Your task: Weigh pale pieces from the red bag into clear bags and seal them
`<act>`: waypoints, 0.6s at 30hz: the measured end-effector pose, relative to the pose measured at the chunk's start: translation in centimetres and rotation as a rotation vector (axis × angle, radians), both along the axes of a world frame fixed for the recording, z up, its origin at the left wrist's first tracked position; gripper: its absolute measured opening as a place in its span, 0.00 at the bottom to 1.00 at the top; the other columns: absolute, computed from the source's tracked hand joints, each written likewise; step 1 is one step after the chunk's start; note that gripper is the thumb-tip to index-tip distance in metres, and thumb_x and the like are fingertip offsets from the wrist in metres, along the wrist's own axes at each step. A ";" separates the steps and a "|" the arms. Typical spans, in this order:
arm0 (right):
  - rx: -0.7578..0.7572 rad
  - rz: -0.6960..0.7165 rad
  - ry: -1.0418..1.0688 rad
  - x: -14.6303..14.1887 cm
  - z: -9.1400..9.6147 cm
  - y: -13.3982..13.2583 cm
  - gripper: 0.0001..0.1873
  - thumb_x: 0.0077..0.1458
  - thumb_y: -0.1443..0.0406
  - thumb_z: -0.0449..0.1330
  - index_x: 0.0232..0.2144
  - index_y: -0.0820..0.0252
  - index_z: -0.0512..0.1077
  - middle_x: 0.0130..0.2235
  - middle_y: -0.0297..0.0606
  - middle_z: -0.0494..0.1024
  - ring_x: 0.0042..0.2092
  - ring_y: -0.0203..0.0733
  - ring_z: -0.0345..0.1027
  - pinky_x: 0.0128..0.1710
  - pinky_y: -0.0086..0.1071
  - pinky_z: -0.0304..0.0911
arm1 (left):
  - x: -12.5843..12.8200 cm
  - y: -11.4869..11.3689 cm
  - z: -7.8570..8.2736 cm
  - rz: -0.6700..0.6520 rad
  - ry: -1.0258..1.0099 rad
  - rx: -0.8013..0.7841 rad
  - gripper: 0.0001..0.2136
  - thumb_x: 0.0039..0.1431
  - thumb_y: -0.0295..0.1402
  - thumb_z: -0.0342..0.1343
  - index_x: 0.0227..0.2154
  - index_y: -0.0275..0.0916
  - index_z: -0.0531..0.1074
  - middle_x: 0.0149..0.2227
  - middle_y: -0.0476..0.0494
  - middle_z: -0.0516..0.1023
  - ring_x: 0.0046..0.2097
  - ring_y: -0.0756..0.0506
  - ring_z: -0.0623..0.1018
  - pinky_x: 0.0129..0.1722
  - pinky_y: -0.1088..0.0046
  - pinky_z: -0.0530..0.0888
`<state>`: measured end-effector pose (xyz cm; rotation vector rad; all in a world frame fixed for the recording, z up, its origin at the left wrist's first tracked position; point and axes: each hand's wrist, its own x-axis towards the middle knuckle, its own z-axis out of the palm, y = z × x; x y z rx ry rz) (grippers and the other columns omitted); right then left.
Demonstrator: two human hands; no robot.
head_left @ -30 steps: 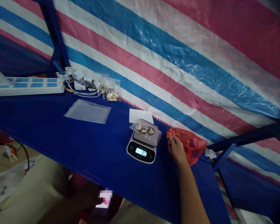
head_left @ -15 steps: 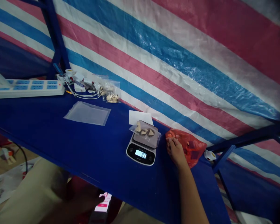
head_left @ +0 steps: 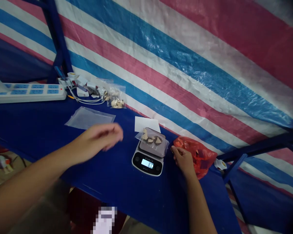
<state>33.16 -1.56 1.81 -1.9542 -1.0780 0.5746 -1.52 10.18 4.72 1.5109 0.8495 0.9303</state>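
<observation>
A digital kitchen scale (head_left: 147, 162) stands on the table with its display lit, seeming to read 8.3. On its platform lies a clear plastic bag (head_left: 152, 139) with several pale, dried-looking slices in or on it. My right hand (head_left: 184, 159) is between the scale and a red plastic bag (head_left: 201, 156), its fingertips pinched together near the platform's right edge; anything in them is too small to make out. To the scale's left my left hand (head_left: 104, 136) hovers over the table, slightly blurred, fingers loosely bent and apart from the thumb, with nothing visible in it.
Flat clear bags (head_left: 88, 117) lie behind my left hand. Filled bags (head_left: 117, 100), cables and a power strip (head_left: 29, 92) line the back left. White paper (head_left: 146, 124) lies behind the scale. A white roll (head_left: 220, 164) is beside the red bag. Striped sheeting rises behind the table.
My left hand has risen from the phone below the table edge to above the tabletop. My right hand has drawn back slightly left from the red bag toward the scale.
</observation>
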 end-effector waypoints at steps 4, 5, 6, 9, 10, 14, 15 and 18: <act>0.023 0.056 -0.141 0.2 -0.2 -0.1 0.30 0.54 0.38 0.56 0.22 0.57 0.71 0.18 0.32 0.70 0.18 0.35 0.61 0.19 0.29 0.54 | 7.2 7.3 1.1 0.373 -0.207 0.190 0.12 0.55 0.38 0.57 0.21 0.39 0.65 0.21 0.52 0.63 0.24 0.52 0.62 0.24 0.76 0.59; 0.021 0.059 -0.182 0.3 -0.3 -0.2 0.30 0.55 0.38 0.56 0.21 0.57 0.71 0.18 0.32 0.70 0.19 0.35 0.61 0.20 0.29 0.54 | 8.9 8.6 0.8 0.456 -0.230 0.186 0.12 0.55 0.36 0.56 0.20 0.39 0.64 0.21 0.52 0.61 0.25 0.52 0.61 0.25 0.77 0.59; 0.015 0.056 -0.218 0.4 -0.3 -0.2 0.30 0.55 0.38 0.56 0.20 0.57 0.70 0.18 0.33 0.70 0.19 0.35 0.61 0.21 0.29 0.54 | 10.2 9.5 0.6 0.495 -0.248 0.161 0.14 0.55 0.36 0.56 0.19 0.39 0.61 0.20 0.53 0.59 0.25 0.52 0.60 0.25 0.77 0.59; -0.001 0.037 -0.266 0.5 -0.5 -0.2 0.31 0.56 0.39 0.55 0.20 0.57 0.72 0.18 0.32 0.70 0.21 0.36 0.61 0.23 0.29 0.53 | 10.6 9.1 1.7 0.363 -0.455 -0.003 0.17 0.54 0.39 0.59 0.20 0.40 0.57 0.20 0.55 0.53 0.23 0.53 0.56 0.22 0.77 0.55; 0.000 0.032 -0.268 0.5 -0.6 -0.1 0.31 0.56 0.39 0.55 0.21 0.57 0.72 0.18 0.32 0.69 0.21 0.37 0.61 0.23 0.29 0.53 | 9.6 8.4 2.7 0.255 -0.572 -0.048 0.16 0.53 0.39 0.60 0.22 0.40 0.58 0.21 0.55 0.53 0.22 0.54 0.55 0.21 0.77 0.54; 0.017 0.027 -0.262 0.7 -0.9 0.0 0.31 0.56 0.39 0.54 0.21 0.57 0.72 0.19 0.33 0.69 0.23 0.38 0.62 0.24 0.30 0.52 | 2.1 7.5 8.1 -0.023 -0.999 0.054 0.03 0.57 0.32 0.57 0.34 0.43 0.70 0.36 0.50 0.73 0.35 0.53 0.71 0.32 0.79 0.69; 0.019 0.026 -0.260 0.8 -0.9 0.0 0.31 0.56 0.39 0.54 0.21 0.58 0.72 0.19 0.33 0.69 0.23 0.38 0.62 0.24 0.31 0.52 | 0.1 8.0 9.2 -0.019 -1.076 0.124 0.03 0.61 0.29 0.54 0.35 0.43 0.71 0.39 0.53 0.75 0.41 0.55 0.72 0.39 0.82 0.70; 0.019 0.015 -0.246 0.9 -0.9 0.0 0.30 0.56 0.39 0.54 0.23 0.58 0.73 0.19 0.34 0.69 0.23 0.39 0.62 0.25 0.31 0.52 | -3.9 10.0 10.9 0.107 -1.176 0.325 0.12 0.71 0.31 0.46 0.38 0.49 0.74 0.45 0.67 0.77 0.52 0.62 0.68 0.49 0.92 0.64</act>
